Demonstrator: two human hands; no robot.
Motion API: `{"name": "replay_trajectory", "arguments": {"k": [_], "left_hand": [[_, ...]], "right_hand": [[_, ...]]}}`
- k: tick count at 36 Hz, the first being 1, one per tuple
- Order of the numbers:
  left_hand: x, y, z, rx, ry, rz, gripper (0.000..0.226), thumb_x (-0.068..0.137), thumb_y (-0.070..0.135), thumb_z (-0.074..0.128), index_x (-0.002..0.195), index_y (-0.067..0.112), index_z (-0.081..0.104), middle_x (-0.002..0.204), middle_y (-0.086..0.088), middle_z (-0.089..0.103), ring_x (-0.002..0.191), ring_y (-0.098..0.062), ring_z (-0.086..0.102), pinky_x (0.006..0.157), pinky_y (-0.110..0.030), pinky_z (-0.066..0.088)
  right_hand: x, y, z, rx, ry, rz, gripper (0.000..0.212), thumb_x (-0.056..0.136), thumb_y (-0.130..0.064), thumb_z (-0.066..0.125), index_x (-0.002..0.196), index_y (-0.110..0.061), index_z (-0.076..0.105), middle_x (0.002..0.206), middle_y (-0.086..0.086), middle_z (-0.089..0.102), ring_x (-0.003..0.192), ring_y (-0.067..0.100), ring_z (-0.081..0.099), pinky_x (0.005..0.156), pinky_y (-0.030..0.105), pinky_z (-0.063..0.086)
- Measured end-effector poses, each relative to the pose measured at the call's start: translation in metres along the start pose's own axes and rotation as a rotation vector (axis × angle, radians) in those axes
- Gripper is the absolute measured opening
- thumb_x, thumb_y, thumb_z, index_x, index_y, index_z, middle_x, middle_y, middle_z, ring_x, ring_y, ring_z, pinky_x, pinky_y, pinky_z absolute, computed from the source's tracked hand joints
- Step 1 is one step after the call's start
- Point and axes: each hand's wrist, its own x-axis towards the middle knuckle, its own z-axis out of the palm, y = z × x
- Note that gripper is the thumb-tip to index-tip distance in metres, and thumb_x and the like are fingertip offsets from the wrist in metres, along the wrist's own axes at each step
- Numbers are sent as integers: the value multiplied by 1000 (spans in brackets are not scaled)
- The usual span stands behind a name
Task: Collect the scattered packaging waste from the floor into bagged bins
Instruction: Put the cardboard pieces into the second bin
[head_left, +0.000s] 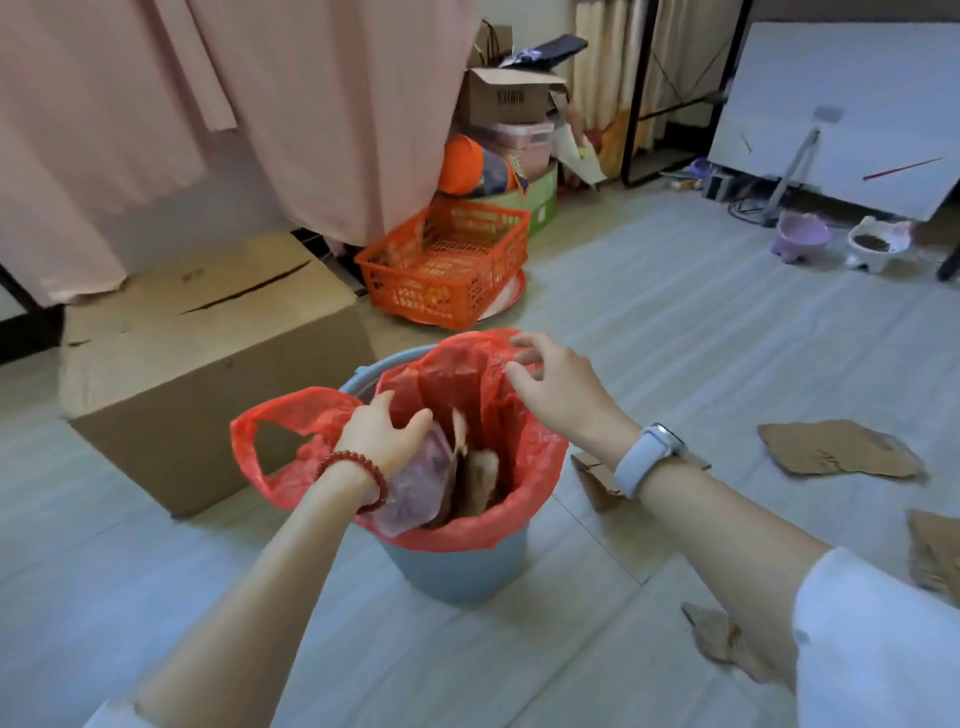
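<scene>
Bin contents hard to read: brownish cardboard bits (480, 480) and a crumpled pinkish-clear plastic wrapper (423, 478) sit inside the red bag (488, 525), lower parts hidden by the bag's folds. Blue bin (457, 571) mostly covered by the bag; only the lower wall and a slice of the back rim show. Cardboard scrap (597, 480) right of the bin is partly behind the right forearm. Another scrap (935, 556) is cut off at the right frame edge; one more (727, 642) is partly hidden by the white sleeve (878, 649).

Left hand (382, 434), red bead bracelet (358, 470) on the wrist, reaches down into the bin mouth, fingers curled over the wrapper's top and the bag's near-left edge; whether it truly grips either, cannot tell. Right hand (556, 387), pale watch (649, 457) on the wrist, is at the bag's far rim, thumb and fingertips pinching the red plastic, other fingers loosely spread.

Bin stands on the tiled floor (675, 322), just beside a big cardboard box (208, 353). A large flat scrap (836, 449) lies on the floor well right. Orange crate (447, 260) behind.
</scene>
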Motion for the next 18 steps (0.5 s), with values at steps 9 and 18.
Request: {"name": "replay_trajectory", "arguments": {"k": [9,18], "left_hand": [[-8,10,35,77,53,219,45,88,38,53,126,16,51,133,-7,48,123,-25,45,102,-38,38],[-67,90,126,182,217,939,24,73,20,46,85,14,66,94,-3,67,86,-25,64,76,-35,39]], "right_hand": [[-20,51,-22,32,47,107,23,92,-11,46,110,-12,59,97,-1,61,88,21,62,78,26,45],[-85,183,-53,-224,-195,464,28,92,-15,46,116,-10,59,118,9,62,110,24,56,90,29,43]]}}
